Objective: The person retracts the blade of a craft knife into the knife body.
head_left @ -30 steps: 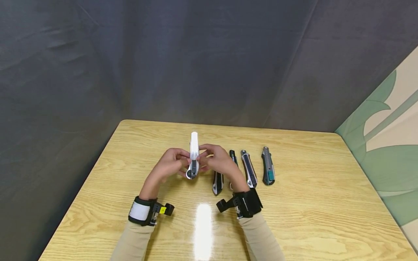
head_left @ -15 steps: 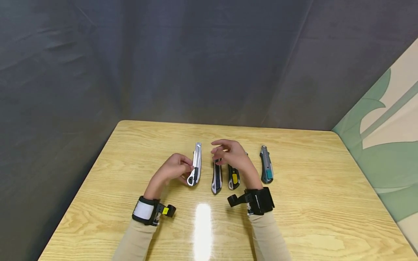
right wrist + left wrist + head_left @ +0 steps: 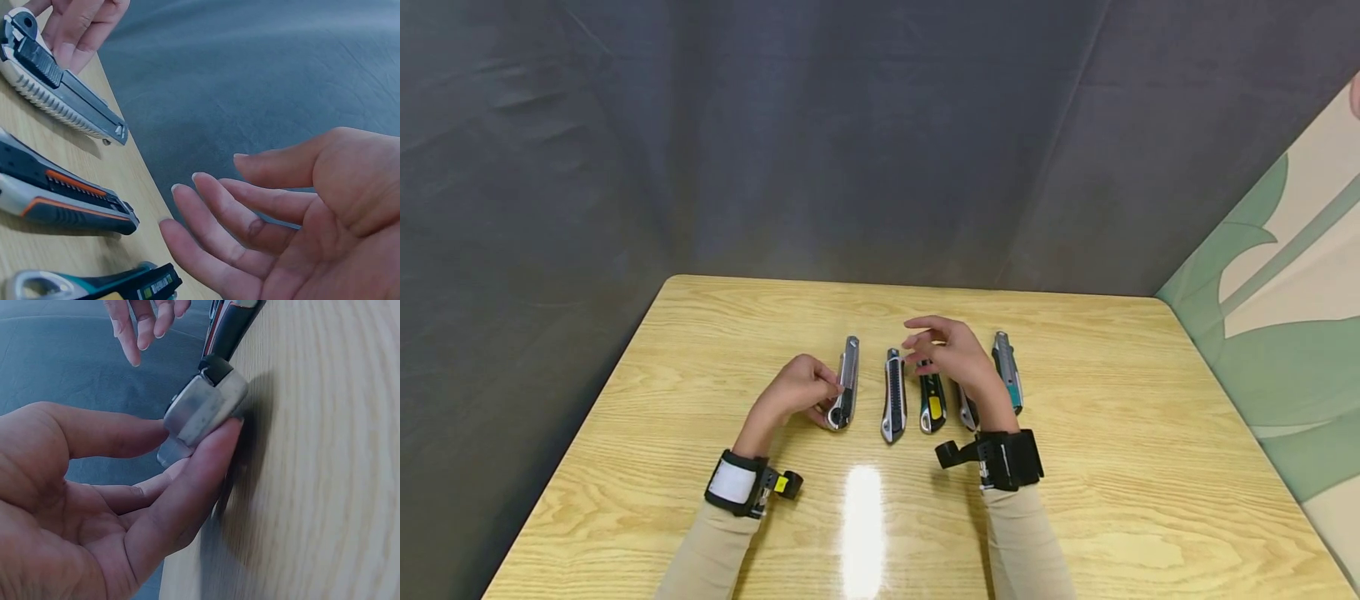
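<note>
My left hand (image 3: 799, 387) pinches a silver snap-off utility knife (image 3: 850, 373) by its side, near the round-holed end. In the left wrist view the thumb and fingers hold the metal end of that knife (image 3: 200, 412), tilted close over the wood. My right hand (image 3: 957, 352) is raised over the other knives, fingers loosely bent and holding nothing. Below it lies a black utility knife with a yellow slider (image 3: 933, 407). Left of that lies a black and silver utility knife (image 3: 893, 398), with orange trim in the right wrist view.
Another utility knife (image 3: 967, 408) is partly hidden under the right wrist. At the row's right end lies a grey utility knife with a teal slider (image 3: 1006, 362). They rest on a wooden table (image 3: 1112, 467), with a dark curtain (image 3: 880, 150) behind it.
The silver knife has come down from between both hands to the table, still in the left hand. The right hand has let go and moved right, over the row of knives.
</note>
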Demonstrator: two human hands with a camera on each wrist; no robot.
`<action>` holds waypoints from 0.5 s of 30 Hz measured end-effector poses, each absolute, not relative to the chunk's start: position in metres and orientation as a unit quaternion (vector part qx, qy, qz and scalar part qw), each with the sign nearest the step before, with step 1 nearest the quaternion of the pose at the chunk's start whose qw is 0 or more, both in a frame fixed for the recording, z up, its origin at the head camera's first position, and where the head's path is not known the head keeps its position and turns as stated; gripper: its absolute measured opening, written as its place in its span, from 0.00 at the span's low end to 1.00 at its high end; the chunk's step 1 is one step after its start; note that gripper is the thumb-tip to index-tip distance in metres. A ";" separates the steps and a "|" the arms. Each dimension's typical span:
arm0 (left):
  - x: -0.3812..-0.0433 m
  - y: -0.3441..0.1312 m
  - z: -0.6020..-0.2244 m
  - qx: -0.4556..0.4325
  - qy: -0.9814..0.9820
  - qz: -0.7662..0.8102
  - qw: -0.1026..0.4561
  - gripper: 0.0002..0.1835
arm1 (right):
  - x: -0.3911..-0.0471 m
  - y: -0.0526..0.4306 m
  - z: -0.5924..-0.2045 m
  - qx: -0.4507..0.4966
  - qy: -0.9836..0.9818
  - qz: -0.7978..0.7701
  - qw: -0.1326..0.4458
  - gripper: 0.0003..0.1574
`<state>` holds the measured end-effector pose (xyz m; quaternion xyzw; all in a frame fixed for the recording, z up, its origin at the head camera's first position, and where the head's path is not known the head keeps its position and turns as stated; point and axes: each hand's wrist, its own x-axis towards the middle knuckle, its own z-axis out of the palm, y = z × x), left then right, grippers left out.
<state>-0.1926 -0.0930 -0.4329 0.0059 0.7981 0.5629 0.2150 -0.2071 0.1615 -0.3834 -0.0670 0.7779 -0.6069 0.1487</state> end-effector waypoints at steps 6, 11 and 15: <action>-0.189 -0.092 -0.431 0.005 0.806 0.551 0.216 0.07 | -0.201 0.159 -0.375 -0.066 0.783 -0.601 0.147 0.25; -0.187 -0.089 -0.426 -0.005 0.823 0.525 0.217 0.06 | -0.209 0.166 -0.387 -0.059 0.780 -0.606 0.146 0.25; -0.188 -0.090 -0.425 -0.007 0.824 0.522 0.220 0.10 | -0.212 0.169 -0.395 -0.048 0.780 -0.609 0.136 0.24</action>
